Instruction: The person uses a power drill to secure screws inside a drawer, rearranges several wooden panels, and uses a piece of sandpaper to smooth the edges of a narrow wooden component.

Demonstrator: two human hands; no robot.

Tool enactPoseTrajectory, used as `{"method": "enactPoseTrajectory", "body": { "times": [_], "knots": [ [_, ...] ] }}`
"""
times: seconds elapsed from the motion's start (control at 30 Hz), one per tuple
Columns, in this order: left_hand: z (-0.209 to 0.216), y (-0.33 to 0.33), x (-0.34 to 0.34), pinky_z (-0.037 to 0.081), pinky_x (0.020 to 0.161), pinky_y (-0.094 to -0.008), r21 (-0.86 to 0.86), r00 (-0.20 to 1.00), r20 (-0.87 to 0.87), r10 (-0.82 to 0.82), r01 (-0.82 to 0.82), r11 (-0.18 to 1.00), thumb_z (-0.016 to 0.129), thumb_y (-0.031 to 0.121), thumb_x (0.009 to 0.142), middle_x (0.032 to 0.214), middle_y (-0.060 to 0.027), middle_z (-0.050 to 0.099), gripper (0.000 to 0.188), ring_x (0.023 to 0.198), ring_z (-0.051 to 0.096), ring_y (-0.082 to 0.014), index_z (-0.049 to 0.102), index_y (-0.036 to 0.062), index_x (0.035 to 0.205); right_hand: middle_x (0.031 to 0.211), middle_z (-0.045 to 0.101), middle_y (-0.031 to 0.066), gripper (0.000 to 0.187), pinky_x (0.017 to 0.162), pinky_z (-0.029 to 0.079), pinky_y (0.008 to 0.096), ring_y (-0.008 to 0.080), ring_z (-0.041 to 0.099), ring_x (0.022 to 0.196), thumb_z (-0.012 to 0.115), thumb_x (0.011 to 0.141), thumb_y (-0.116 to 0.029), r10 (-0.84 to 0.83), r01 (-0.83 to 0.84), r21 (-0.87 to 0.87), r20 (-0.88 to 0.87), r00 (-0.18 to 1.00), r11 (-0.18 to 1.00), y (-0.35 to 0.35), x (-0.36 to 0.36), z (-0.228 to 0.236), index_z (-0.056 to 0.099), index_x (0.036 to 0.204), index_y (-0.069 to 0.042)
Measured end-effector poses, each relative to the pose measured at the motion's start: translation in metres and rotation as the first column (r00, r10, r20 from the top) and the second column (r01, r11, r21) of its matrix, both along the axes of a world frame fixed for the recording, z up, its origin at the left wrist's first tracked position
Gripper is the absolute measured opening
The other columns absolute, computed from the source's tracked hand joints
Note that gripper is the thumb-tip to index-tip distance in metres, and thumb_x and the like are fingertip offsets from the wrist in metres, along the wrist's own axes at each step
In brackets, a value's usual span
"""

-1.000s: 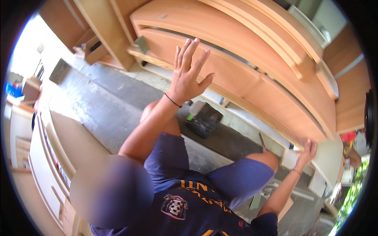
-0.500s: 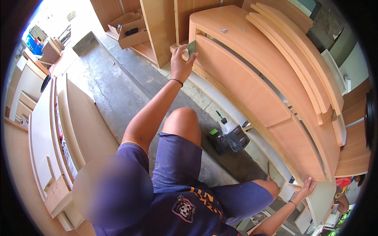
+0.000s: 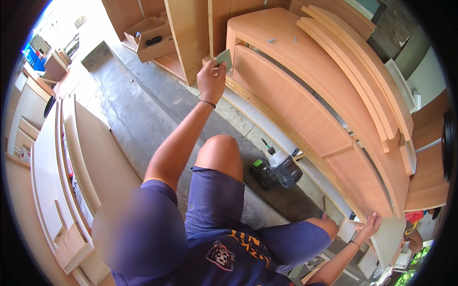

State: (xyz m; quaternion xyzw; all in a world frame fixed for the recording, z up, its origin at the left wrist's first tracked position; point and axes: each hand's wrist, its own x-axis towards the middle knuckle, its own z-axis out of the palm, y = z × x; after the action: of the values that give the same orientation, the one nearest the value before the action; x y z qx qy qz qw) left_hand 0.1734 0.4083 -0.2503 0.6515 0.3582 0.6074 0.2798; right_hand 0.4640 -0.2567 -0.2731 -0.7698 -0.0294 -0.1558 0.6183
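My left hand (image 3: 211, 81) pinches a small flat grey-green rectangular piece (image 3: 224, 59) beside the far left end of a curved wooden drawer front (image 3: 291, 97). What the piece is made of I cannot tell. The drawer front sits in a bow-shaped wood-coloured cabinet (image 3: 267, 28), with a dark gap along its upper edge. At the near right end of the cabinet, my right hand (image 3: 369, 227) grips the lower corner of a second curved drawer front (image 3: 360, 176), fingers on its face and the thumb mostly hidden underneath.
A cordless power tool (image 3: 276, 169) rests on the floor by my knees. Curved wooden strips (image 3: 353, 71) lie stacked on the cabinet. An open cardboard box (image 3: 155, 43) stands at the far left, and pale curved panels (image 3: 90, 143) lean at my left. Another person's arm (image 3: 414, 243) shows at right.
My left hand has drawn slightly left, away from the cabinet's end. The small piece has turned, so more of its flat face shows. My right hand stays at the lower corner.
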Motion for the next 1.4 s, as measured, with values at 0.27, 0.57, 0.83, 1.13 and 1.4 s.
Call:
{"method": "enactPoseTrajectory", "body": {
  "times": [0.27,0.57,0.83,1.13,1.4],
  "knots": [
    [0.008,-0.046,0.027,0.039,0.057,-0.0207,-0.021,0.833,0.514,-0.204,0.250,0.968,0.055,0.008,0.093,0.077,0.0018,0.054,0.010,0.068,0.048,-0.0031,0.051,0.0019,0.086,0.122,0.053,0.0149,0.044,0.094,0.042,0.0332,0.0221,0.053,0.107,0.061,0.090,-0.015,-0.006,0.008,-0.021,0.098,0.995,1.000,-0.022,0.015,-0.023,0.046,0.126,0.003],
    [0.123,-0.072,0.073,0.046,0.060,-0.0230,0.161,0.893,0.054,-0.447,0.434,0.886,0.065,0.017,0.087,0.076,-0.0046,0.063,0.021,0.067,0.056,-0.0065,0.063,-0.0030,0.094,0.142,0.033,0.0208,0.090,0.108,0.030,0.0432,0.0319,0.034,0.131,0.077,0.077,-0.021,-0.187,0.345,-0.298,0.450,0.873,0.890,0.050,-0.019,0.018,0.020,0.144,0.000],
    [0.142,-0.055,0.123,0.050,0.068,-0.0288,0.069,0.897,-0.237,-0.373,0.398,0.915,0.067,0.023,0.083,0.083,-0.0119,0.069,0.029,0.071,0.064,-0.0158,0.066,-0.0003,0.101,0.129,0.050,0.0131,0.062,0.102,0.032,0.0472,0.0328,0.039,0.126,0.078,0.072,-0.026,0.302,0.383,-0.727,0.619,0.725,0.571,0.081,-0.054,0.076,0.052,0.126,-0.007],
    [0.137,-0.046,0.129,0.051,0.077,-0.0365,0.122,0.861,-0.433,-0.265,0.348,0.930,0.066,0.035,0.080,0.099,-0.0162,0.068,0.049,0.088,0.066,-0.0284,0.060,0.0020,0.117,0.120,0.054,0.0095,0.060,0.104,0.026,0.0478,0.0277,0.044,0.118,0.076,0.070,-0.023,0.292,0.371,-0.809,0.530,0.796,0.456,0.095,-0.054,0.091,0.055,0.124,-0.009],
    [0.134,-0.052,0.119,0.050,0.081,-0.0376,0.229,0.889,-0.365,-0.279,0.376,0.898,0.069,0.030,0.080,0.113,-0.0178,0.062,0.050,0.093,0.064,-0.0288,0.059,-0.0030,0.116,0.102,0.057,0.0105,0.040,0.095,0.032,0.0445,0.0297,0.050,0.101,0.075,0.070,-0.019,0.376,0.199,-0.845,0.416,0.828,0.497,0.071,-0.062,0.092,0.056,0.102,-0.008]
  ]
}}
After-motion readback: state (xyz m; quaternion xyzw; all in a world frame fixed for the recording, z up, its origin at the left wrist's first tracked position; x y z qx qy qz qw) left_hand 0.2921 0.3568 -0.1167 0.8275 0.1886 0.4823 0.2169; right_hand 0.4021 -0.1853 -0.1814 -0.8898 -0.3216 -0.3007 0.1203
